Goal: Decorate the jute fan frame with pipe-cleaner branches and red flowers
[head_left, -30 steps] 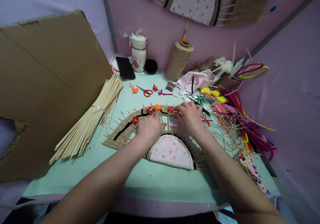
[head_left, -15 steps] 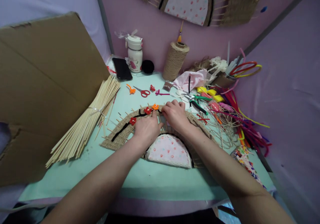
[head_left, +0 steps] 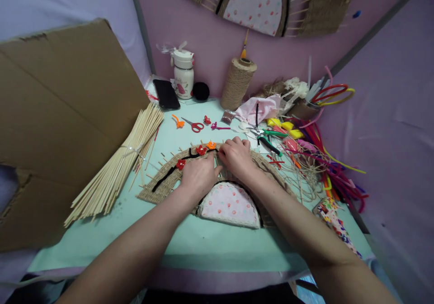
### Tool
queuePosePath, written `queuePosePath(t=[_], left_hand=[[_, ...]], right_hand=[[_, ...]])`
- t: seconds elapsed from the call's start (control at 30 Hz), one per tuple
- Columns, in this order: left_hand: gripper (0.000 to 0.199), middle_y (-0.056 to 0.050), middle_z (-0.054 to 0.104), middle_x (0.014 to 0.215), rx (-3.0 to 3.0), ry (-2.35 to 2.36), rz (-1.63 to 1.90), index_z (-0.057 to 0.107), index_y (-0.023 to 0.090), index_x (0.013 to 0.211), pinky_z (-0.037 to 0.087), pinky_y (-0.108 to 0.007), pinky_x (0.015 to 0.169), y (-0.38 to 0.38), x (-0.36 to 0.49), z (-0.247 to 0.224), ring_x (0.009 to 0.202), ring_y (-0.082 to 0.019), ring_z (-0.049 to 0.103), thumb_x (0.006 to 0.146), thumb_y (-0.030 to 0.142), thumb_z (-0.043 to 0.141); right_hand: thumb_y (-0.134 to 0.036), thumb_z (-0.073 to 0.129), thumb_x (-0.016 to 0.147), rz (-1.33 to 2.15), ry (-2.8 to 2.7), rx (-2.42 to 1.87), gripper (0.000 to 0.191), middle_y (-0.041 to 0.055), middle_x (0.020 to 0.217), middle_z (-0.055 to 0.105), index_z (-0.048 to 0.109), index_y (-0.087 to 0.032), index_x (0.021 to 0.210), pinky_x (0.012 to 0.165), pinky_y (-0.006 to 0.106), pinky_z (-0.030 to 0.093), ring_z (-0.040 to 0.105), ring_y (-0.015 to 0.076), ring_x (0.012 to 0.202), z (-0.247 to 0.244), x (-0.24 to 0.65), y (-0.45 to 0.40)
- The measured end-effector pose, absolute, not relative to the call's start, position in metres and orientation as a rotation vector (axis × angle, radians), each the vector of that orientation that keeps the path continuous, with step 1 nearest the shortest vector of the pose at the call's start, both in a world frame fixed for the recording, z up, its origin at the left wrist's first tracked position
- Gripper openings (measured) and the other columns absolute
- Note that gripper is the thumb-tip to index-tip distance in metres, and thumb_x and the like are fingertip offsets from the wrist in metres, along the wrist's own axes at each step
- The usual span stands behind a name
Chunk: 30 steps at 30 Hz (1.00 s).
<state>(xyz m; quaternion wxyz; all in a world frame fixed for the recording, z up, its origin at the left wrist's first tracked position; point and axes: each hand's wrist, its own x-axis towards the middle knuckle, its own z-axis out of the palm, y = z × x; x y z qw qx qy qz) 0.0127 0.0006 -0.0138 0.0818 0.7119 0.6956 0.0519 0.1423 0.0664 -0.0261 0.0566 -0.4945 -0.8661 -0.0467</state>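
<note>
A fan-shaped woven twine piece (head_left: 162, 182) with sticks along its rim lies on the table. At its lower middle is a white half-circle with pink dots (head_left: 230, 204). Red flowers (head_left: 181, 164) and an orange flower (head_left: 211, 145) sit along a black strip (head_left: 164, 179) on the weave. My left hand (head_left: 200, 173) rests on the woven band just below the flowers, its fingertips partly hidden. My right hand (head_left: 236, 156) is closed at the top of the band, right of the orange flower, pinching at the end of the black strip; what lies between the fingers is too small to name.
A stick bundle (head_left: 117, 168) and cardboard (head_left: 68, 114) are on the left. Behind lie red scissors (head_left: 196, 126), loose flowers, a phone (head_left: 166, 93), a bottle (head_left: 184, 78) and a twine spool (head_left: 238, 82). Green-handled pliers (head_left: 269, 144) and tangled pipe cleaners (head_left: 339, 182) are on the right.
My left hand's index finger has drawn down slightly from below the orange flower. My right hand has barely shifted and stays at the top of the band.
</note>
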Motion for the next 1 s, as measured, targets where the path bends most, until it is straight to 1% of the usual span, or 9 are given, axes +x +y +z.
queuePosePath(t=[0.03, 0.1, 0.2, 0.27, 0.4, 0.57, 0.73, 0.87, 1.0], left_hand=[[0.036, -0.012, 0.072, 0.087, 2.152, 2.077, 0.224, 0.063, 0.016, 0.113, 0.048, -0.037, 0.071, 0.001, 0.011, -0.013, 0.082, -0.029, 0.068, 0.093, 0.043, 0.048], [0.029, -0.012, 0.071, 0.091, 2.216, 2.091, 0.423, 0.066, 0.017, 0.104, 0.047, -0.039, 0.079, 0.002, 0.008, -0.013, 0.091, -0.029, 0.065, 0.094, 0.037, 0.049], [0.023, -0.011, 0.069, 0.104, 2.235, 2.093, 0.731, 0.068, 0.02, 0.103, 0.043, -0.042, 0.086, 0.004, 0.005, -0.016, 0.102, -0.029, 0.059, 0.09, 0.034, 0.056], [0.021, -0.009, 0.069, 0.106, 2.2, 2.039, 0.837, 0.069, 0.022, 0.105, 0.043, -0.041, 0.087, 0.004, 0.005, -0.018, 0.102, -0.027, 0.058, 0.089, 0.032, 0.058], [0.019, -0.005, 0.072, 0.099, 2.199, 1.891, 0.861, 0.071, 0.022, 0.096, 0.043, -0.039, 0.089, 0.002, 0.008, -0.019, 0.098, -0.024, 0.06, 0.093, 0.025, 0.053], [0.018, -0.006, 0.073, 0.097, 2.221, 1.875, 0.809, 0.072, 0.02, 0.094, 0.043, -0.039, 0.089, -0.001, 0.011, -0.017, 0.096, -0.024, 0.061, 0.091, 0.023, 0.054], [0.018, -0.006, 0.072, 0.094, 2.237, 1.863, 0.784, 0.071, 0.019, 0.09, 0.043, -0.04, 0.088, 0.001, 0.012, -0.021, 0.094, -0.024, 0.059, 0.092, 0.023, 0.054], [0.017, -0.006, 0.072, 0.093, 2.222, 1.833, 0.877, 0.069, 0.019, 0.088, 0.044, -0.038, 0.088, 0.002, 0.011, -0.023, 0.093, -0.023, 0.059, 0.092, 0.023, 0.054], [0.016, -0.005, 0.071, 0.088, 2.198, 1.813, 0.966, 0.068, 0.019, 0.082, 0.045, -0.037, 0.086, 0.003, 0.011, -0.023, 0.089, -0.022, 0.059, 0.091, 0.021, 0.055]], right_hand=[[-0.026, 0.049, 0.095, -0.155, -2.609, -1.501, 0.023, 0.0071, 0.091, 0.068, 0.068, -0.019, 0.084, 0.075, 0.038, 0.021, 0.047, 0.0231, 0.096, -0.026, 0.144, 0.064], [-0.026, 0.051, 0.095, -0.183, -2.572, -1.491, 0.021, 0.0071, 0.09, 0.069, 0.067, -0.019, 0.084, 0.075, 0.038, 0.021, 0.047, 0.0232, 0.095, -0.023, 0.148, 0.057], [-0.028, 0.053, 0.094, -0.217, -2.52, -1.449, 0.019, 0.0071, 0.09, 0.069, 0.067, -0.02, 0.083, 0.076, 0.039, 0.021, 0.046, 0.023, 0.094, -0.014, 0.153, 0.041], [-0.028, 0.051, 0.095, -0.231, -2.486, -1.413, 0.021, 0.0072, 0.092, 0.068, 0.066, -0.02, 0.083, 0.078, 0.039, 0.021, 0.046, 0.0226, 0.093, -0.009, 0.155, 0.031], [-0.026, 0.051, 0.096, -0.231, -2.434, -1.403, 0.021, 0.0067, 0.091, 0.068, 0.065, -0.02, 0.081, 0.079, 0.038, 0.021, 0.046, 0.0222, 0.093, -0.004, 0.159, 0.015], [-0.027, 0.049, 0.098, -0.214, -2.394, -1.406, 0.024, 0.0062, 0.09, 0.069, 0.066, -0.021, 0.082, 0.082, 0.039, 0.021, 0.047, 0.0224, 0.094, -0.006, 0.164, 0.008], [-0.028, 0.051, 0.097, -0.181, -2.371, -1.38, 0.021, 0.0053, 0.091, 0.07, 0.067, -0.021, 0.085, 0.083, 0.038, 0.022, 0.048, 0.0223, 0.095, -0.01, 0.166, 0.006], [-0.028, 0.052, 0.097, -0.152, -2.353, -1.37, 0.02, 0.0054, 0.091, 0.07, 0.067, -0.021, 0.085, 0.083, 0.038, 0.022, 0.049, 0.0225, 0.096, -0.013, 0.167, 0.007], [-0.028, 0.052, 0.097, -0.135, -2.335, -1.359, 0.02, 0.0052, 0.09, 0.07, 0.066, -0.021, 0.084, 0.084, 0.038, 0.023, 0.049, 0.0222, 0.095, -0.013, 0.168, 0.007]])
